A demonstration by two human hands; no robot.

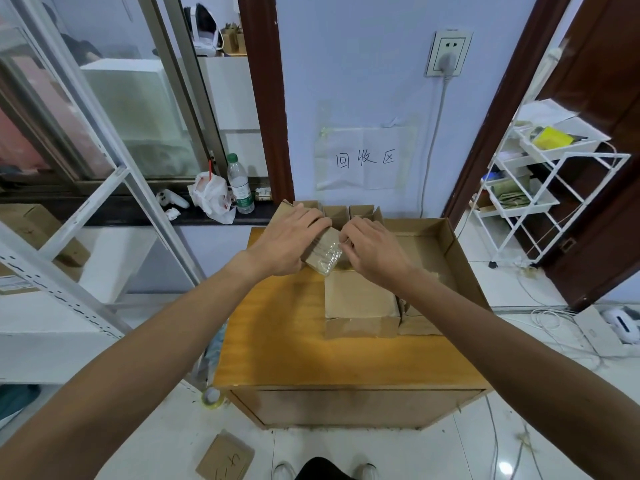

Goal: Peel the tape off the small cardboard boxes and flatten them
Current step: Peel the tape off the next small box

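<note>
A small cardboard box (323, 253) with clear tape across its near face is held above the far half of the wooden cabinet top (277, 327). My left hand (287, 239) grips its left side. My right hand (372, 249) pinches at the box's upper right edge, where the tape lies. Behind my hands several more small boxes (346, 212) stand in a row at the cabinet's back edge. Flattened cardboard (360, 303) lies at the front of a large open carton (450, 244) on the right.
On the dark window sill at the left stand a water bottle (240, 185) and a plastic bag (211, 195). A white wire rack (540, 188) stands to the right. A tape roll (212, 398) and a piece of cardboard (225, 457) lie on the tiled floor.
</note>
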